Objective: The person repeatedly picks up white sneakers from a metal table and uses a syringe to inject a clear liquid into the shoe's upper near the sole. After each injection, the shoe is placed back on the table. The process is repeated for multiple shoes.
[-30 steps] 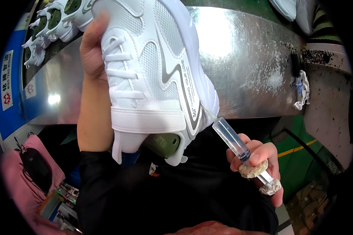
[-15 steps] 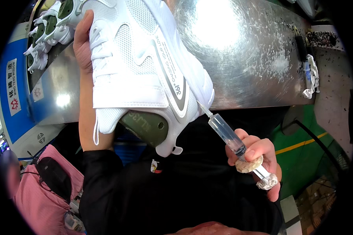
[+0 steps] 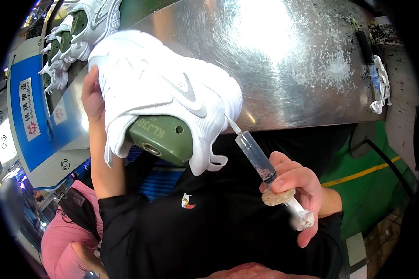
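A white sports shoe with a green shoe last inside it hangs in front of me, heel side toward the right. My left hand grips the shoe from its left side; most of the fingers are hidden behind it. My right hand is closed around a clear syringe, with tape or paper wrapped about its flange and plunger end. The syringe's tip touches, or sits very close to, the shoe's lower heel edge. Dark liquid or a dark plunger seal shows low in the barrel.
Beyond the shoe lies a metal worktable with whitish residue. Several white shoes on green lasts line the far left, by a blue and white machine. Another syringe with crumpled white paper rests at the right. A person in pink is at lower left.
The shoe has tilted and turned, so more of the last's top shows. My right hand and the syringe have moved slightly left, with the tip still by the heel edge.
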{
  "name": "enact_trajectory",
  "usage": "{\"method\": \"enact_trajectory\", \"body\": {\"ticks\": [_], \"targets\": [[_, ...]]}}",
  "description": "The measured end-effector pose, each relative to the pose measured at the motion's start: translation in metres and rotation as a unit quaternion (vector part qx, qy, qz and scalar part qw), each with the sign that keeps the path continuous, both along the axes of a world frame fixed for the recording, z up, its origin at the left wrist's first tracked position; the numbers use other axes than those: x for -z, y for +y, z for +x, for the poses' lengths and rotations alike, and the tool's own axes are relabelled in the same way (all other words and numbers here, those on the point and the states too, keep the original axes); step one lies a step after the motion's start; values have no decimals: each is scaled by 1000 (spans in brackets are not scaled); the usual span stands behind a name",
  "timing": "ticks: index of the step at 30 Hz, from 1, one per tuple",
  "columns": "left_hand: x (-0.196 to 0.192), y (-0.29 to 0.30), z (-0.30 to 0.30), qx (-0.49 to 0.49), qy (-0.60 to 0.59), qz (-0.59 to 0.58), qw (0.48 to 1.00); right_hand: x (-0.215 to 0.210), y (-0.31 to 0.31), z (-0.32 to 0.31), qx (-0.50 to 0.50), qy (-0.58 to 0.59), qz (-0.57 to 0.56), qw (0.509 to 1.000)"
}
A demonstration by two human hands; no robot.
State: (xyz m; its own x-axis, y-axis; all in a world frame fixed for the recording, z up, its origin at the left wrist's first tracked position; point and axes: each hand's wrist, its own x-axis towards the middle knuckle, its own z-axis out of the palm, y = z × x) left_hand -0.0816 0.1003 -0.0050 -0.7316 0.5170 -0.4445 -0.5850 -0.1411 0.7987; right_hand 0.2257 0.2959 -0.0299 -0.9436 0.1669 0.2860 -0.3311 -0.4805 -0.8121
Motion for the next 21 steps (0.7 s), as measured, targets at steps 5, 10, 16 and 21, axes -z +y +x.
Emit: {"method": "enact_trajectory", "body": {"ticks": [5, 10, 16, 21], "targets": [[6, -67, -8, 12, 45, -62, 997, 3, -2, -7, 2, 10, 54, 999], [2, -104, 24, 12, 100, -90, 991, 5, -4, -23, 16, 27, 108, 994], [4, -136, 70, -8, 27, -64, 998, 4, -11, -28, 23, 23, 131, 991], [7, -141, 109, 4, -73, -27, 997, 1, -14, -28, 30, 21, 132, 991]]}}
